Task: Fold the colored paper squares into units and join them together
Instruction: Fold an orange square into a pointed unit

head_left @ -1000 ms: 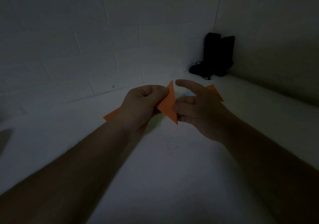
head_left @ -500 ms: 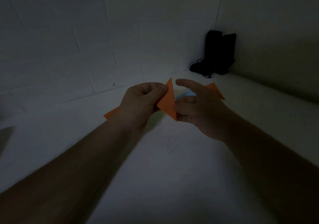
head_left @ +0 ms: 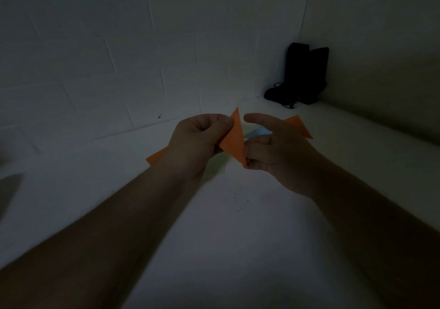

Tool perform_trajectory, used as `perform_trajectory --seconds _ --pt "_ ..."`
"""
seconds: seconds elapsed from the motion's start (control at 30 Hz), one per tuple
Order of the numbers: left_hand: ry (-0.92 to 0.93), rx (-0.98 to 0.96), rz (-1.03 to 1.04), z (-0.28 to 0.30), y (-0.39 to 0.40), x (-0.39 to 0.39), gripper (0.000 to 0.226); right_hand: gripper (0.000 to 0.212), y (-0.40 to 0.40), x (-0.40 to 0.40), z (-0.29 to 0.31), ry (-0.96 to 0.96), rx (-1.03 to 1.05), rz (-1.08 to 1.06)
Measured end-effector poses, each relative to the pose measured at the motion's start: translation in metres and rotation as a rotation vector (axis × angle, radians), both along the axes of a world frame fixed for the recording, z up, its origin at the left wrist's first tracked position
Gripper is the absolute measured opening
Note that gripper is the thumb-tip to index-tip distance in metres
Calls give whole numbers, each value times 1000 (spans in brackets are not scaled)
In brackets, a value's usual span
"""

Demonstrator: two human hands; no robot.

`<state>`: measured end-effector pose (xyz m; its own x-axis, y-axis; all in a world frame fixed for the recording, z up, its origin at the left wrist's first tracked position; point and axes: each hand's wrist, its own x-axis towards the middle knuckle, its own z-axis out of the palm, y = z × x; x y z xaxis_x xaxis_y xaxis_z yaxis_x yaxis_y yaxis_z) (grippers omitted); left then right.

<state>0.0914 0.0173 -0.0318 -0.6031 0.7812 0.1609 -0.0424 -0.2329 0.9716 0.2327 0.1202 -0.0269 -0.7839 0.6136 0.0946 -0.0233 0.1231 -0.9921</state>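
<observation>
Dim light: left hand [head_left: 194,142] pinches orange folded paper [head_left: 233,139] between thumb and fingers; right hand [head_left: 273,151] grips its lower tip, thumb lifted clear.

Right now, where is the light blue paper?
In the head view, the light blue paper peeks out just right of centre, behind the orange triangle and between the thumb and curled fingers of the right hand.

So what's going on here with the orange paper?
A person is doing origami over a white table. The left hand pinches a folded orange paper piece, and the right hand holds its lower tip. A bit of light blue paper shows between the hands. Black boots stand in the corner.
</observation>
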Motion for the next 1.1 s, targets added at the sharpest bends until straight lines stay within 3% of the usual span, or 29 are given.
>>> perform_trajectory --seconds 0.17,0.6,0.73,0.87,1.1 --pt "12 10 6 0 0 0 19 73 1 -3 0 -15 -13 8" --pt "0 11 85 -2 2 -5 19 63 4 -3 -5 -63 31 -18" --pt "32 13 73 -3 2 -5 21 66 3 -5 -3 -24 -57 -15" --pt "59 16 64 -5 3 -5 19 58 1 -2 -2 -70 123 31" --pt "45 29 82 -6 5 -7 18 74 3 -4 -3 -47 35 22"
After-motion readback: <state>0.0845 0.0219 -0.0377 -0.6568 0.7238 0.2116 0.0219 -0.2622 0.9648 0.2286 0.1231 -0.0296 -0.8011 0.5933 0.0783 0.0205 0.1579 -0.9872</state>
